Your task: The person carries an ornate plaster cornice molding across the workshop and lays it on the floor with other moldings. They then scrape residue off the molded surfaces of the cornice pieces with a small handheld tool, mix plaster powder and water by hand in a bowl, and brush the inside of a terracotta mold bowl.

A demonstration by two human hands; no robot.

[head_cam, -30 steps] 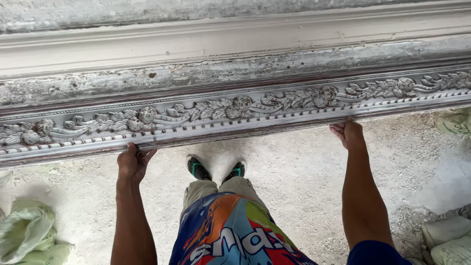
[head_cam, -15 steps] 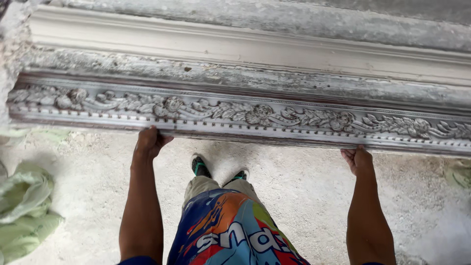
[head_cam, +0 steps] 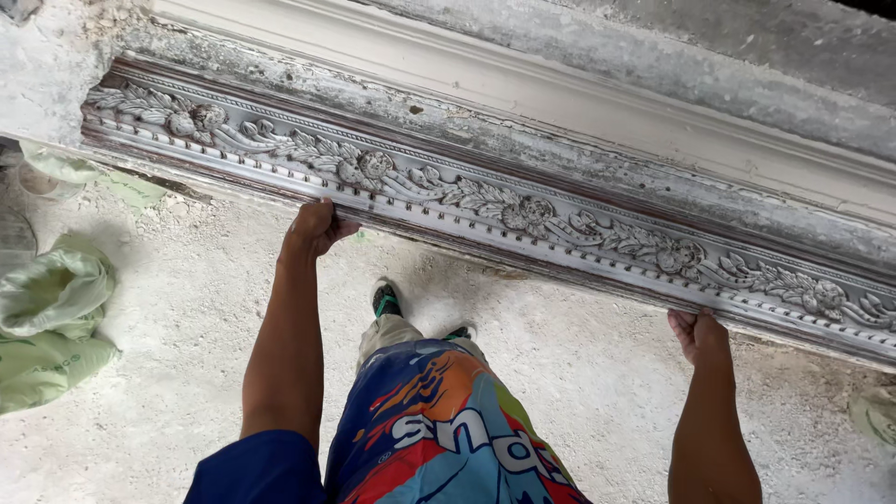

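Head view: we stood over a dusty floor (head_cam: 579, 373), facing a long carved moulding (head_cam: 523, 219).
Long axis: it ran from upper left to lower right, across us.
Left hand (head_cam: 315, 227): fingers curled under its near lower edge, gripping.
Right hand (head_cam: 700, 336): fingers hooked under that same edge, gripping, nearer to us.
Moulding from fingers: directly above and beyond, touching both hands.
Nearby: green sacks (head_cam: 51, 317) lay at the floor's left edge.
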